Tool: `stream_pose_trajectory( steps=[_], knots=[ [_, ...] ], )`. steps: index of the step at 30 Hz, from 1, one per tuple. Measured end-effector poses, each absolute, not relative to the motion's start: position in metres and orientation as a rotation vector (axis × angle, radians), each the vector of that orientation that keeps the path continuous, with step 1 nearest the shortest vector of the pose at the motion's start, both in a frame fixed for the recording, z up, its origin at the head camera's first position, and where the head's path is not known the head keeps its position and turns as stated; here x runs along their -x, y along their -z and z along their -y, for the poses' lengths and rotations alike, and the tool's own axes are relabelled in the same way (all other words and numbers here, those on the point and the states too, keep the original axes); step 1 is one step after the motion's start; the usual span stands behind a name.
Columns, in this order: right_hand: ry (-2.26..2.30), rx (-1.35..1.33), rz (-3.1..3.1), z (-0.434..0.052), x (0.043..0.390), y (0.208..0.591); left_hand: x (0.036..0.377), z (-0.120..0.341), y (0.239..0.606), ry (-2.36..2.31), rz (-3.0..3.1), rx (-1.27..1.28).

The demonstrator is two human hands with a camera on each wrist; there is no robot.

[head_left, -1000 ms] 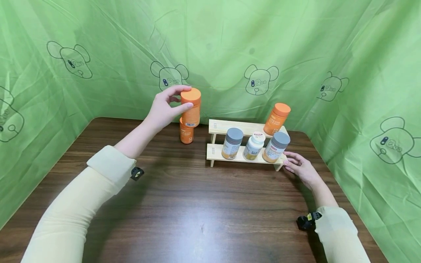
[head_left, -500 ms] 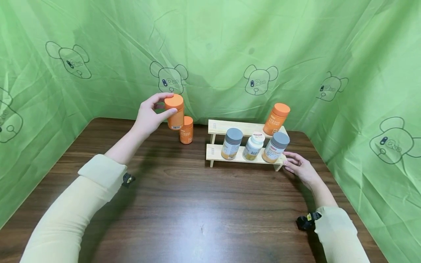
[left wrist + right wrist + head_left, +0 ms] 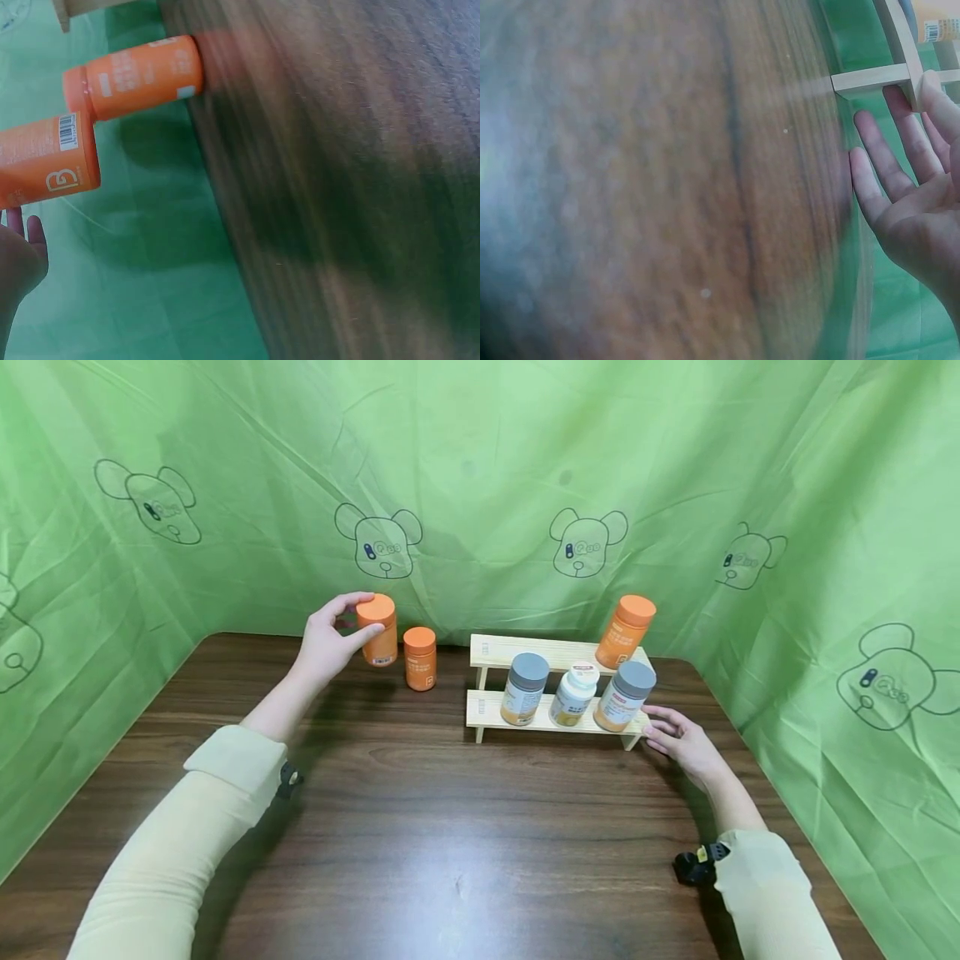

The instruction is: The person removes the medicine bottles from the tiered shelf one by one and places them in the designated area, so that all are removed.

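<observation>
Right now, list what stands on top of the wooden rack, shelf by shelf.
On the wooden rack, the upper shelf holds one orange bottle. The lower shelf holds two grey-capped bottles flanking a white-capped bottle. The upper shelf behind them is partly covered.

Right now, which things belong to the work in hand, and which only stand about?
In hand:
- left hand gripping orange bottle
- second orange bottle beside it
- right hand touching wooden rack

Standing about:
- grey-capped bottle
- white bottle
- green cloth

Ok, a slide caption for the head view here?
Left hand holds an orange bottle beside another; right hand touches the wooden rack.
</observation>
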State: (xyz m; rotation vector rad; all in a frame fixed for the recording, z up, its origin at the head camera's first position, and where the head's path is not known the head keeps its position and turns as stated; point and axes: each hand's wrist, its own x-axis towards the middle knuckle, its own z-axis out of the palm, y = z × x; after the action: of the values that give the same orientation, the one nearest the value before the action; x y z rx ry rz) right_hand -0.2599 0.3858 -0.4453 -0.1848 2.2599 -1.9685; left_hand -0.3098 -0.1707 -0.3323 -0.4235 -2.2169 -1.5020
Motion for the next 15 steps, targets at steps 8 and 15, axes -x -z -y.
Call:
stream_pose_trajectory(
  steps=[8, 15],
  knots=[
    [1.959, 0.165, -2.266, -0.384, 0.26, 0.443, 0.328, 0.18, 0.36, 1.505, 2.246, 0.339],
    [1.946, 0.147, -2.263, -0.378, 0.255, 0.434, 0.358, 0.192, 0.4, 1.527, 2.249, 0.254]
  ],
)
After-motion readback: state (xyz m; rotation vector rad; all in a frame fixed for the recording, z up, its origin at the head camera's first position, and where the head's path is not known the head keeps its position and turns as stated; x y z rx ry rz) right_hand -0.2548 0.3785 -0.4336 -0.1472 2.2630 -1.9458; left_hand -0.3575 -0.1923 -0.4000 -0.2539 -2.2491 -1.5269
